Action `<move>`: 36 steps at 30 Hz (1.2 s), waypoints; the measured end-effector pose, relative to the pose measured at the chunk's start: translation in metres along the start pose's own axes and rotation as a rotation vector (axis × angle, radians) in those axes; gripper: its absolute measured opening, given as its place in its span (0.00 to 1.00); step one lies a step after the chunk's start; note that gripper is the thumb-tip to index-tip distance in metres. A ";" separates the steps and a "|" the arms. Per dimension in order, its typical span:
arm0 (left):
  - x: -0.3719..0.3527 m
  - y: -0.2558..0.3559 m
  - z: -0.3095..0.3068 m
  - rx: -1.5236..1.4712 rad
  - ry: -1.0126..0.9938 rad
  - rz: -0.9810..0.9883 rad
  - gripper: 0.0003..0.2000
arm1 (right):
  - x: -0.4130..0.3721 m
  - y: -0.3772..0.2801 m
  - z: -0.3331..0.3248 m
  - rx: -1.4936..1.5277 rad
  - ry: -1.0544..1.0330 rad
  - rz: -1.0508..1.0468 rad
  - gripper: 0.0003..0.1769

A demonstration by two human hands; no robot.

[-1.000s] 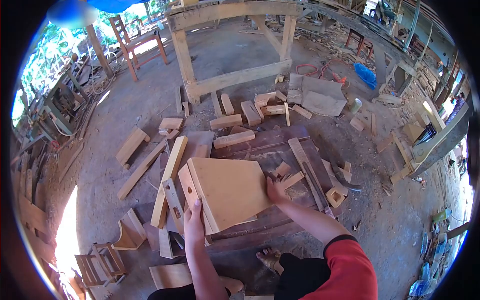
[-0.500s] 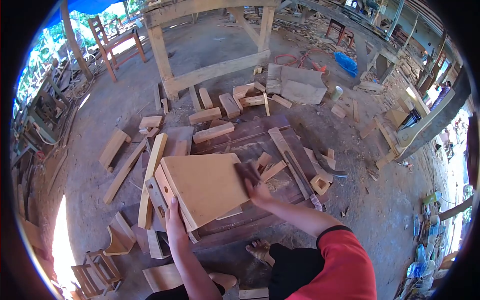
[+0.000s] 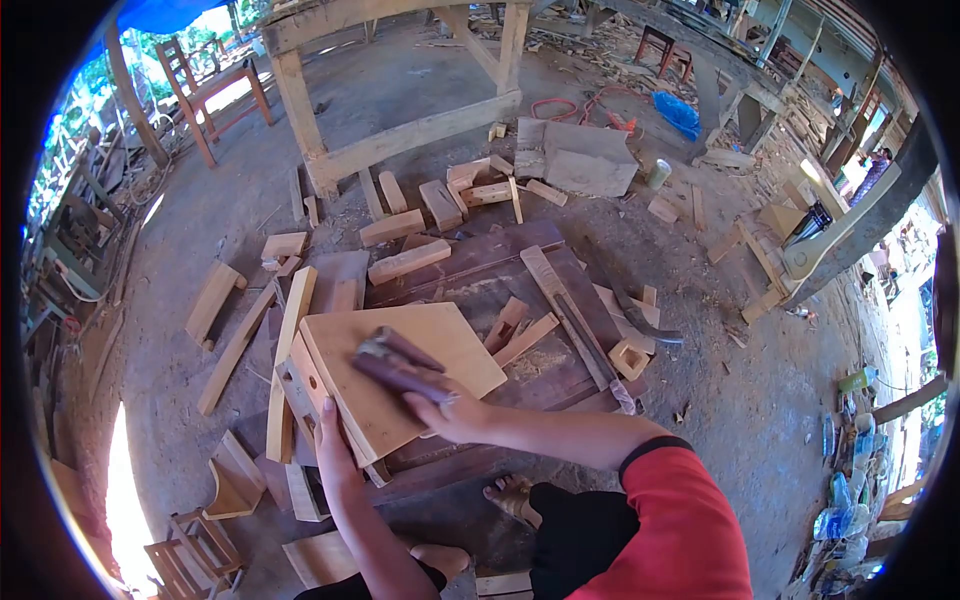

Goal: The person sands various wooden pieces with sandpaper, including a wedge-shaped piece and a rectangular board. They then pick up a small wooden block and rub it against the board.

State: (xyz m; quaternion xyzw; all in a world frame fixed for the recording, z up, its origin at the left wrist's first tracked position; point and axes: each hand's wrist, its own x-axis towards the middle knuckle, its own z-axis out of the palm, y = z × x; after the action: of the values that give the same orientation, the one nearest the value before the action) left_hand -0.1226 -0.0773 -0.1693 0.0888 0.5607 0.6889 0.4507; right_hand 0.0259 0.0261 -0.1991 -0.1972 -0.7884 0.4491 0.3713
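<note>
A pale wooden box [image 3: 430, 345] with a smooth flat top lies tilted in front of me, one dark round hole in its left side. My left hand [image 3: 335, 445] grips its near left edge, thumb along the side. In my right hand [image 3: 448, 408] is a dark brown sanding block [image 3: 395, 362], smeared by motion, lying over the left middle of the box's top. Under the box is a low dark brown wooden panel [image 3: 480, 262]. A long light wood strip [image 3: 290, 350] leans close by the box's left side.
Several wood offcuts [image 3: 405, 260] lie beyond the box. A grooved strip [image 3: 565, 310] and a curved dark tool [image 3: 640, 315] are to the right. Further back stands a wooden workbench [image 3: 410, 135], with a chair [image 3: 210, 95] at its left. My feet [image 3: 515, 500] are close to the panel.
My right hand has swept the sanding block leftward across the box's top, from its right edge to left of the middle. My left hand keeps its hold; the view has shifted slightly.
</note>
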 end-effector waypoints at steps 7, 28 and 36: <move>0.005 -0.005 -0.006 -0.028 0.010 0.005 0.29 | -0.029 0.108 -0.056 -0.331 0.124 0.756 0.25; 0.003 -0.005 -0.005 -0.096 -0.025 0.025 0.27 | -0.041 0.127 -0.067 -0.493 -0.047 0.855 0.23; 0.004 -0.006 -0.004 -0.112 0.003 -0.028 0.28 | 0.004 -0.003 0.007 -0.189 0.018 0.058 0.21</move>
State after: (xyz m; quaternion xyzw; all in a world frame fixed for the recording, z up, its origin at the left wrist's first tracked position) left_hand -0.1245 -0.0778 -0.1769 0.0546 0.5231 0.7129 0.4639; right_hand 0.0177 0.0230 -0.1975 -0.2581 -0.8178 0.3814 0.3452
